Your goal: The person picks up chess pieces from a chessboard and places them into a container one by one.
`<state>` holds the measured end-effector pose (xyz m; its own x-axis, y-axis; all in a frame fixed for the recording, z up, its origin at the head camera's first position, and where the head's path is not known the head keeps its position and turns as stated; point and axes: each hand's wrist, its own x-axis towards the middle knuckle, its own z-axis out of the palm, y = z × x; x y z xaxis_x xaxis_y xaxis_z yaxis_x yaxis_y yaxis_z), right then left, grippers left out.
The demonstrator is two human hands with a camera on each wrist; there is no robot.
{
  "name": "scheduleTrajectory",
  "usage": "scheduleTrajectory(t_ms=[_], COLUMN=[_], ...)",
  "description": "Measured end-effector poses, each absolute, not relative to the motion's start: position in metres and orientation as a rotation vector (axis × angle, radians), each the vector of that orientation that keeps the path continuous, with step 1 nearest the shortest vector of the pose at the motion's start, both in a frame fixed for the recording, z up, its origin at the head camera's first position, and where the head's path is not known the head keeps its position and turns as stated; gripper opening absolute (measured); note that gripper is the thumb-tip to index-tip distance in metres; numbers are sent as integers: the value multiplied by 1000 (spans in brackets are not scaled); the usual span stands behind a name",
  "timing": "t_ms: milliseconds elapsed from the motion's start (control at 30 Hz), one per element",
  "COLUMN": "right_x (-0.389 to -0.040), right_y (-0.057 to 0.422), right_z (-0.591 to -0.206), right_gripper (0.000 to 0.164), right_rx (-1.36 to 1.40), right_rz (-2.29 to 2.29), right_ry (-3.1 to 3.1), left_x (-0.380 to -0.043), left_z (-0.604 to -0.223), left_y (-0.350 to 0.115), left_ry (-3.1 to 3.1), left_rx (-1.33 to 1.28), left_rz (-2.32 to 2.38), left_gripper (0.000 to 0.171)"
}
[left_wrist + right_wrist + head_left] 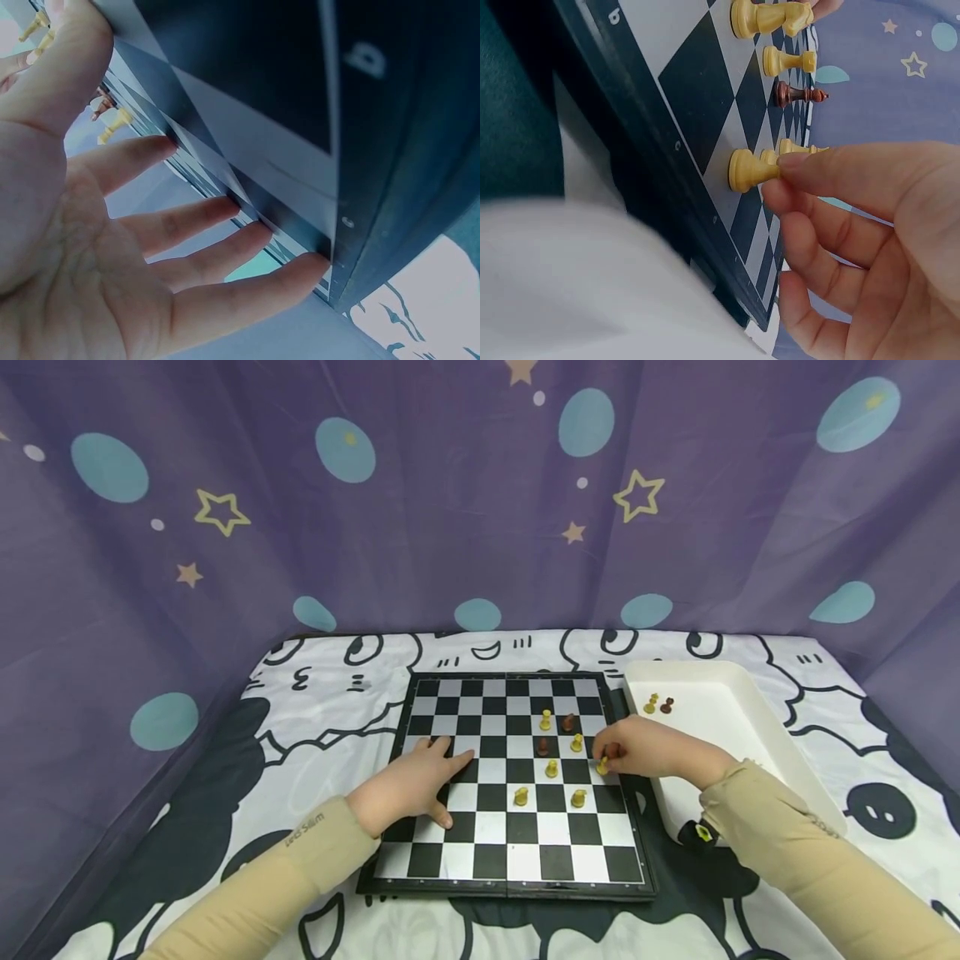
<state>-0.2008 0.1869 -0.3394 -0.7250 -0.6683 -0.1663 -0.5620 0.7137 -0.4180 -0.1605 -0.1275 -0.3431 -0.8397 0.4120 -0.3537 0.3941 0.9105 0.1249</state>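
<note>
A black-and-white chessboard (pixel 491 850) lies flat between both hands. My right hand (pixel 648 747) pinches a yellow chess piece (pixel 745 171) between thumb and forefinger at the board's right side; its top is hidden by the fingers. The piece's base is right at a light square. With fingers spread, my left hand (pixel 414 777) rests its fingertips on the left side of the board. Several yellow pieces stand between the hands, among them a yellow knight (pixel 769 18) and a yellow rook (pixel 789 61). A brown bishop (pixel 799 94) stands beyond them.
Right of the board stands a white tray (pixel 738 689), with a yellow piece (pixel 651 703) and a brown piece (pixel 667 705) inside. My right forearm reaches across this tray. A cartoon-print cloth (pixel 330 681) covers the table, and a purple curtain (pixel 465 552) hangs behind.
</note>
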Motion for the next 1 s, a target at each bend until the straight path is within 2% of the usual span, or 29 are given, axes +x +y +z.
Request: scheduleTrajectory(t_ms=[367, 733, 1000], right_x=[-199, -197, -198], right_y=[186, 187, 192], right_z=[-338, -321, -313], right_gripper=[11, 11, 11], right_rx=[-982, -1024, -937], right_rz=[-497, -566, -595], right_ry=[2631, 2707, 2732], left_x=[-161, -163, -161], left_z=[-345, -344, -343], left_y=[-127, -128, -128], left_ry=[2697, 2693, 2695], left_rx=[596, 612, 612], left_rz=[52, 35, 42], left_gripper=[96, 97, 96])
